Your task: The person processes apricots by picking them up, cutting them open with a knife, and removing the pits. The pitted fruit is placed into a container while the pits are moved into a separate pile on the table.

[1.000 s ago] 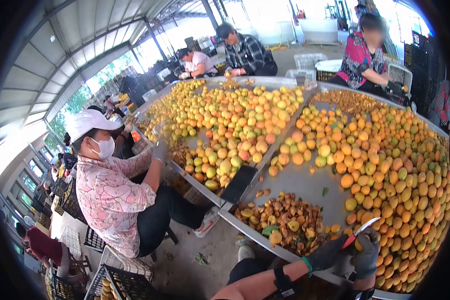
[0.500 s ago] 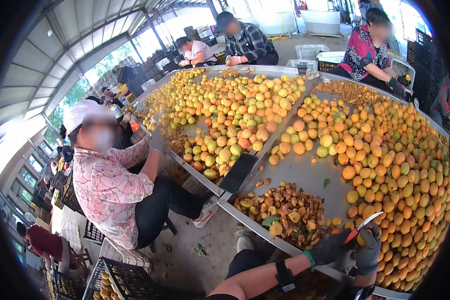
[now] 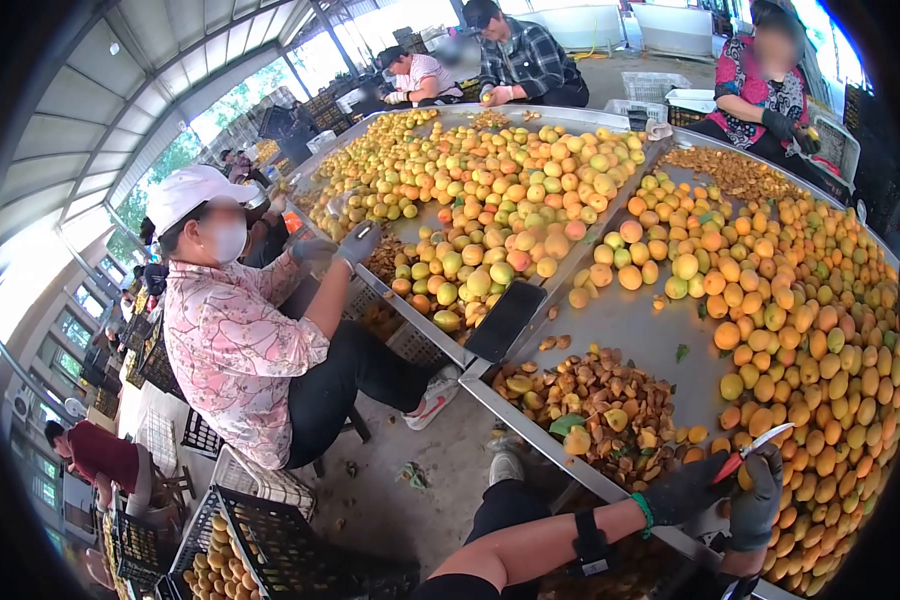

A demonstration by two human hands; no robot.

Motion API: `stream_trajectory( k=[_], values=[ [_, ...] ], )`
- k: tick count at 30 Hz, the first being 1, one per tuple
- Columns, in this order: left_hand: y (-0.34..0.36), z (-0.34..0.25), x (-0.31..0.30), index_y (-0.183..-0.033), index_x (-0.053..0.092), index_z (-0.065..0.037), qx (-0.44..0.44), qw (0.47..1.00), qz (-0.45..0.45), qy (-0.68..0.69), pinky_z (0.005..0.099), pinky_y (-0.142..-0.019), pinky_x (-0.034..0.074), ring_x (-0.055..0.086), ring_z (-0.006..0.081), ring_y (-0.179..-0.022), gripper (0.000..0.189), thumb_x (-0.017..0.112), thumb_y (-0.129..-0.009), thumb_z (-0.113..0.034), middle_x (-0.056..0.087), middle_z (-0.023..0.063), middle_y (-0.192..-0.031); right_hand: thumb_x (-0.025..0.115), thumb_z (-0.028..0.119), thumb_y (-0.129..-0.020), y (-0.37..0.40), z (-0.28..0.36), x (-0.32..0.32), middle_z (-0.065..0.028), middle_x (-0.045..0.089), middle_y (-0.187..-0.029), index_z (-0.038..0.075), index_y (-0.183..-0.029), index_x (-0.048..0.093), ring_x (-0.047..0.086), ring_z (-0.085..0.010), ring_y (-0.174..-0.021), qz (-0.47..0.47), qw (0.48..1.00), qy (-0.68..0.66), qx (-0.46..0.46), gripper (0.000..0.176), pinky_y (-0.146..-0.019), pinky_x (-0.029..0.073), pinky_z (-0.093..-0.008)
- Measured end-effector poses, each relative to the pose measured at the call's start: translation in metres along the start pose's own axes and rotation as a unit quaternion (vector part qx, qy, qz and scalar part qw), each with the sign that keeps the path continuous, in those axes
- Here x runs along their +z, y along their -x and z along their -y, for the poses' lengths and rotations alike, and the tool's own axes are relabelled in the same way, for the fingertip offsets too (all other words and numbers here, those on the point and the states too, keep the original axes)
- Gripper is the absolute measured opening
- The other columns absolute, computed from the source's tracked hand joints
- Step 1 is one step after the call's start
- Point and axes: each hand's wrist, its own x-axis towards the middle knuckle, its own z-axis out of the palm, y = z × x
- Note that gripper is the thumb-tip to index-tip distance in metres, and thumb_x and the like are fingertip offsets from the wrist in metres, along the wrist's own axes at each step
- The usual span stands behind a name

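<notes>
My left hand (image 3: 685,490), in a dark glove with a green band at the wrist, is closed round the red handle of a knife (image 3: 732,466). The blade points right, across the top of my other hand. My right hand (image 3: 756,500), in a grey glove, has its fingers curled round an orange apricot (image 3: 744,478), mostly hidden by the glove. Both hands are close together over the table's near edge. Beside them lie a heap of apricot pits and pieces (image 3: 610,410) and a large pile of whole apricots (image 3: 820,400).
A black phone (image 3: 507,320) rests on the metal table's divider (image 3: 580,255). More apricots (image 3: 510,200) cover the far section. A person in a pink shirt (image 3: 235,350) sits at left; several others work round the table. Black crates (image 3: 270,540) stand on the floor.
The view has shifted, so the scene sits lower right at the hands. The person at left has raised a gloved hand above the table edge. My hands keep hold of the knife and apricot.
</notes>
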Motion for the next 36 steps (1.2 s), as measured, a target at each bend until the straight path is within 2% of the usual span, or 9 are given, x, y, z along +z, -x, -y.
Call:
stream_trajectory(
  k=[5,8,10,11,12,13,21,24,36],
  values=[
    [-0.002,-0.045,-0.026,-0.134,0.041,0.000,-0.058,0.996,0.030,-0.053,0.0461,-0.078,0.049,0.062,0.0410,-0.095,0.054,0.061,-0.091,-0.028,0.060,0.0273,-0.103,0.055,0.012,-0.086,0.001,-0.002,0.004,-0.0040,0.061,-0.081,0.005,-0.098,0.058,0.055,-0.0104,-0.057,-0.031,0.998,-0.042,-0.022,0.014,-0.047,0.041,-0.0210],
    [0.005,-0.024,-0.017,-0.132,0.042,-0.001,-0.002,0.992,-0.003,-0.122,0.0474,-0.078,0.049,0.062,0.0417,-0.094,0.055,0.062,-0.090,-0.028,0.060,0.0271,-0.104,0.058,0.004,-0.084,-0.003,-0.010,-0.011,-0.0096,0.064,-0.095,0.002,-0.102,0.059,0.064,-0.0176,-0.090,0.030,0.991,-0.129,0.034,0.018,-0.080,0.051,-0.0291],
    [0.004,-0.030,-0.023,-0.127,0.045,-0.002,0.016,0.995,-0.001,-0.103,0.0468,-0.080,0.049,0.062,0.0424,-0.094,0.050,0.066,-0.087,-0.025,0.059,0.0248,-0.107,0.060,0.004,-0.084,0.001,-0.012,-0.005,-0.0091,0.064,-0.096,0.003,-0.099,0.061,0.064,-0.0174,-0.089,0.004,0.998,0.020,-0.064,0.016,-0.076,0.053,-0.0288],
    [0.003,-0.038,-0.028,-0.121,0.047,-0.002,0.005,0.998,0.018,-0.058,0.0450,-0.081,0.049,0.061,0.0413,-0.097,0.045,0.067,-0.086,-0.023,0.058,0.0230,-0.105,0.061,0.005,-0.083,0.000,-0.007,-0.013,-0.0065,0.063,-0.092,0.004,-0.098,0.062,0.063,-0.0166,-0.086,0.019,0.991,-0.121,0.062,0.015,-0.074,0.054,-0.0286],
    [0.004,-0.047,-0.029,-0.116,0.049,-0.003,-0.027,0.996,0.017,-0.081,0.0428,-0.079,0.049,0.061,0.0379,-0.094,0.041,0.070,-0.084,-0.018,0.057,0.0198,-0.103,0.062,0.005,-0.083,0.002,-0.010,-0.006,-0.0049,0.062,-0.089,0.004,-0.096,0.062,0.062,-0.0146,-0.083,0.011,0.995,0.049,-0.084,0.013,-0.072,0.053,-0.0275],
    [0.006,-0.046,-0.029,-0.117,0.048,-0.005,0.011,0.996,0.007,-0.089,0.0445,-0.074,0.050,0.063,0.0395,-0.090,0.044,0.071,-0.083,-0.022,0.060,0.0199,-0.098,0.062,0.003,-0.083,0.006,0.009,-0.004,-0.0057,0.062,-0.089,0.002,-0.096,0.062,0.062,-0.0149,-0.083,0.017,0.985,-0.153,0.080,0.013,-0.072,0.052,-0.0267],
    [0.004,-0.063,-0.041,-0.117,0.047,-0.005,0.037,0.995,0.028,-0.084,0.0429,-0.074,0.050,0.062,0.0398,-0.090,0.041,0.068,-0.085,-0.021,0.061,0.0200,-0.096,0.055,0.011,-0.091,0.008,0.009,-0.009,-0.0076,0.066,-0.101,0.002,-0.111,0.059,0.063,-0.0172,-0.096,0.117,0.968,-0.208,0.074,0.023,-0.088,0.049,-0.0286],
    [0.005,-0.059,-0.038,-0.115,0.048,-0.004,0.012,0.994,0.048,-0.101,0.0443,-0.068,0.050,0.063,0.0412,-0.085,0.037,0.066,-0.087,-0.021,0.062,0.0223,-0.091,0.048,0.021,-0.100,0.012,0.001,-0.004,-0.0071,0.064,-0.108,-0.002,-0.116,0.057,0.062,-0.0140,-0.099,0.026,0.998,-0.004,-0.055,0.029,-0.090,0.048,-0.0274],
    [0.013,-0.057,-0.017,-0.114,0.053,0.001,-0.015,0.976,0.031,-0.217,0.0487,-0.056,0.049,0.063,0.0404,-0.066,0.037,0.064,-0.087,-0.023,0.062,0.0215,-0.071,0.047,0.018,-0.100,0.025,-0.007,0.002,-0.0034,0.064,-0.087,-0.002,-0.102,0.060,0.059,-0.0089,-0.078,-0.099,0.978,0.117,-0.145,0.024,-0.069,0.050,-0.0242]
  ],
)
